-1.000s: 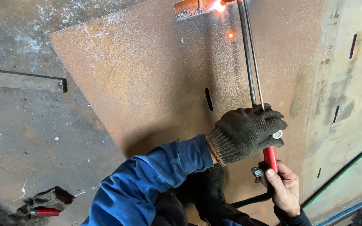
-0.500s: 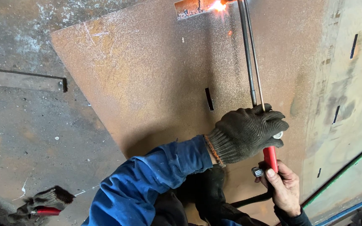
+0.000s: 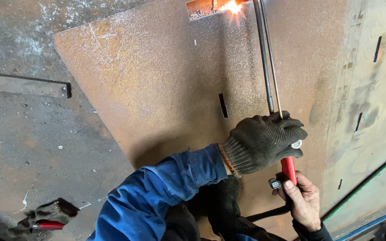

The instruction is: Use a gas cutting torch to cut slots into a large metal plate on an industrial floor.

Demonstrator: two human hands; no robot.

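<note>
My left hand [image 3: 264, 140], in a dark knit glove with a blue sleeve behind it, is closed around the two thin metal tubes of a cutting torch [image 3: 266, 67]. Just below it, my bare right hand [image 3: 302, 203] grips the torch's red handle [image 3: 288, 169] beside a small valve. The tubes run up to the top edge of the view, where a bright orange flame with sparks [image 3: 233, 6] burns at a rectangular cut in a large rusty steel plate [image 3: 157, 89]. The torch tip itself is out of view.
A short dark slot [image 3: 223, 105] is cut in the plate left of the tubes. More slotted plate lies on the right. A worn glove with a red-handled tool [image 3: 45, 218] lies on the floor at lower left. Hoses [image 3: 362, 187] run along the lower right.
A loose spark that glowed on the plate below the cut has gone out. The flame stays at the cut. Both hands hold nearly still.
</note>
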